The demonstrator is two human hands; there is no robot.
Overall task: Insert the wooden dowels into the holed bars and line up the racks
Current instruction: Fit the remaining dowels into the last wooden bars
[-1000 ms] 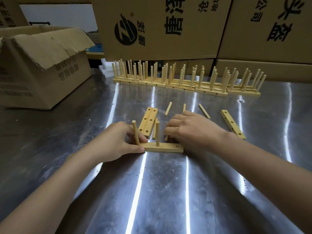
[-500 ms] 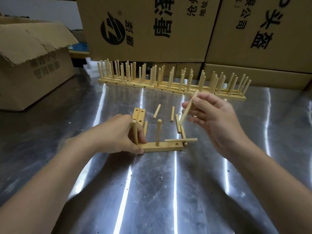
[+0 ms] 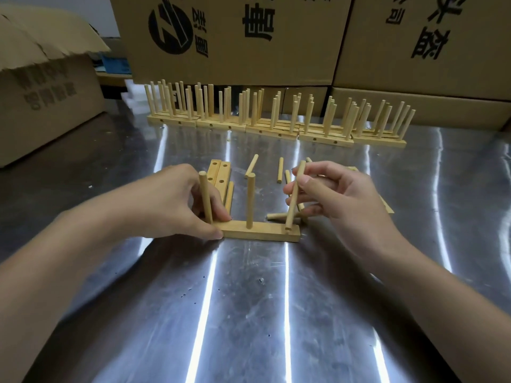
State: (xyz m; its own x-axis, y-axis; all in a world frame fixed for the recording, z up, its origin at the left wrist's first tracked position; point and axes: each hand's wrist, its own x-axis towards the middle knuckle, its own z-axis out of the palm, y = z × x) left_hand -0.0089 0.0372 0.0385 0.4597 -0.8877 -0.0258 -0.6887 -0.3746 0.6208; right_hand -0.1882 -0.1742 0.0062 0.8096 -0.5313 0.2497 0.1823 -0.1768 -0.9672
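Note:
A wooden holed bar (image 3: 260, 230) lies on the steel table in front of me. Two dowels stand upright in it, one at its left end (image 3: 206, 197) and one in the middle (image 3: 250, 200). My left hand (image 3: 168, 203) grips the bar's left end, thumb on its front face. My right hand (image 3: 337, 197) pinches a third dowel (image 3: 294, 197), slightly tilted, its lower tip at the hole in the bar's right end. Loose dowels (image 3: 280, 174) and two spare bars (image 3: 219, 174) lie just behind. A row of finished racks (image 3: 276, 128) stands further back.
Large printed cardboard boxes (image 3: 235, 37) wall off the back of the table. An open cardboard box (image 3: 44, 87) sits at the left. Another loose bar (image 3: 387, 205) lies partly hidden behind my right hand. The steel table (image 3: 249, 313) stretches towards me.
My right hand picked a dowel from the loose pile, lifted it, then brought it down to the bar's right end hole. My left hand stayed on the bar's left end.

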